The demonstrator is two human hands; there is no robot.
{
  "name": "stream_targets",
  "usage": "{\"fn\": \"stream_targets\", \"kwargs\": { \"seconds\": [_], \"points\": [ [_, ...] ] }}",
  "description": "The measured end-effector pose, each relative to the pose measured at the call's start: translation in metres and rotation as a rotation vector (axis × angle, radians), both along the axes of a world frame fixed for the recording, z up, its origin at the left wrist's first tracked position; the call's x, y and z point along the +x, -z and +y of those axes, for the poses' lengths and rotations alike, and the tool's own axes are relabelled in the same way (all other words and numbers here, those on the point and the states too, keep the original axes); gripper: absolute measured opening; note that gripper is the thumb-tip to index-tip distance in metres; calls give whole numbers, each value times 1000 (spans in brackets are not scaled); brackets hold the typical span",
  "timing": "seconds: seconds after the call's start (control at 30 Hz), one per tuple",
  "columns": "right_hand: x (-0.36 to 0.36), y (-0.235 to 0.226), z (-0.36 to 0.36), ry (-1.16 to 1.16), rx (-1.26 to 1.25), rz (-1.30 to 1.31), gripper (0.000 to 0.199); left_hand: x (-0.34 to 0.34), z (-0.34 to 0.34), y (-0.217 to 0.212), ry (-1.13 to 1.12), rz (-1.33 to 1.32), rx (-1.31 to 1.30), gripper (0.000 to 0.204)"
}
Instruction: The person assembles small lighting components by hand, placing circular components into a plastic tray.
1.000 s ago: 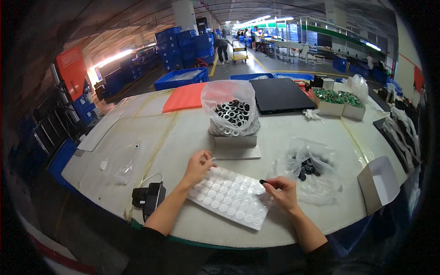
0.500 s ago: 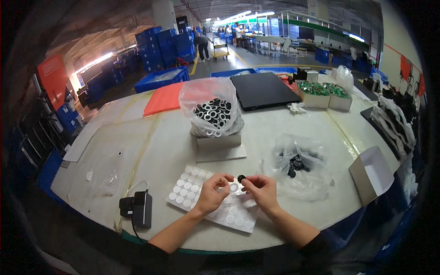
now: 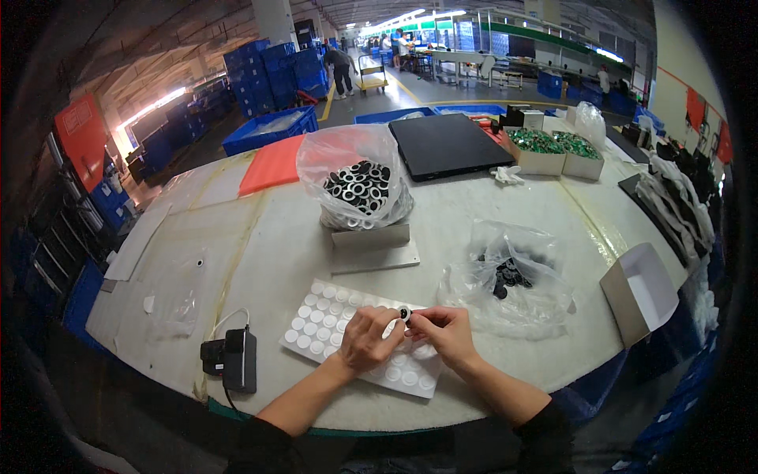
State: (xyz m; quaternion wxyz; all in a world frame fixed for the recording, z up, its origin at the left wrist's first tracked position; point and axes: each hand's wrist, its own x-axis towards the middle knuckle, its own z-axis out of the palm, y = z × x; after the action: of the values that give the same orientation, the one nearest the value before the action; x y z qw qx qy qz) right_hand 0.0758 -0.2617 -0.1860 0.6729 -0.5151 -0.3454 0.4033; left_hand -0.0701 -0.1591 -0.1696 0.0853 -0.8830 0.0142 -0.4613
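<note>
Over a white sheet [image 3: 294,341] bearing rows of round white pieces, my two hands meet at a small white ring with a black disc [image 3: 404,314] at its centre. My left hand [image 3: 365,341] pinches the ring from the left. From the other side, the fingertips of my right hand [image 3: 447,333] close on the black disc and ring. Fingers partly cover both pieces, so how far the disc sits in the ring is unclear. To the right, an opened clear bag [image 3: 545,312] holds loose black discs [image 3: 512,276].
Beyond the sheet, a clear bag of black and silver-white rings [image 3: 359,188] leans on a small box [image 3: 371,239]. A black adapter [image 3: 240,359] lies left, an open carton [image 3: 641,296] right. Farther back are a black panel [image 3: 448,148], red foam [image 3: 270,164] and boxes of green parts [image 3: 538,162].
My right hand has brought the black disc left and down against the ring in my left hand. The two hands are now closer together. The whole view has shifted slightly.
</note>
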Motion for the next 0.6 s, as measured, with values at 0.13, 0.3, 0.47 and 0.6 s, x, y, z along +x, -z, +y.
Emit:
{"fn": "stream_targets", "kwargs": {
  "seconds": [0.13, 0.3, 0.47, 0.6],
  "points": [
    [1, 0, 0, -29, 24, 71, 20, -1, 0, -2, 8, 42, 32, 24],
    [-3, -5, -3, -10, 44, -63, 21, -2, -2, -2, -3, 40, 110, 22],
    [1, -1, -2, -20, -1, -29, 19, -1, -6, 2, 72, 34, 65, 23],
    [1, -3, -3, -23, 44, 24, 17, 3, -14, 0, 97, -57, -885, 21]
  ]
}}
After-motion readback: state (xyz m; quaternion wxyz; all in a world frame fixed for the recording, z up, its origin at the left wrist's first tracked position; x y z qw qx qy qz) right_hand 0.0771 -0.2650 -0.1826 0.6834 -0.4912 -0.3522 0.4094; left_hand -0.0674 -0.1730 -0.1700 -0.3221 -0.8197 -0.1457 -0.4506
